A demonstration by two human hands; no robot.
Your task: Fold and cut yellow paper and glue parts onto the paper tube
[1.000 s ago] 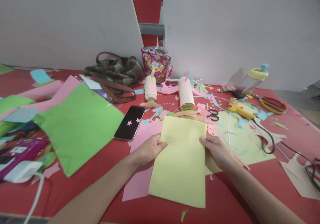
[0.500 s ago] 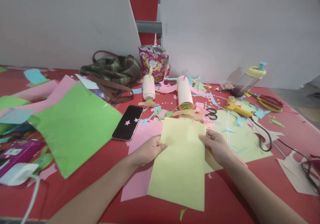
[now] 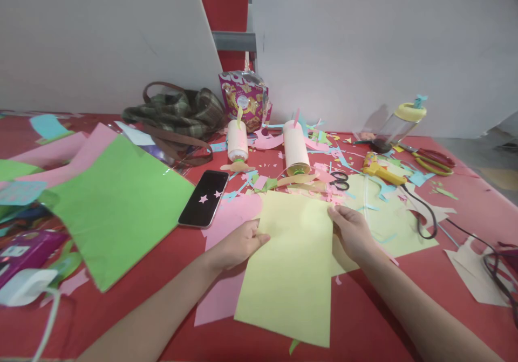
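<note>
Red, scrap-strewn table (image 3: pixel 350 319) stands before pale panels (image 3: pixel 364 43).

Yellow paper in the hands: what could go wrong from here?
The yellow paper is pinched at its side edges by the left hand and right hand, so it might crease. The pink stars on the phone look loose and might be brushed off. The glue gun lies among paper scraps; if hot, it might mark them.

In soft light the bottle (image 3: pixel 399 126) faintly shadows the wall (image 3: pixel 343 54), while the left edge blurs.
</note>
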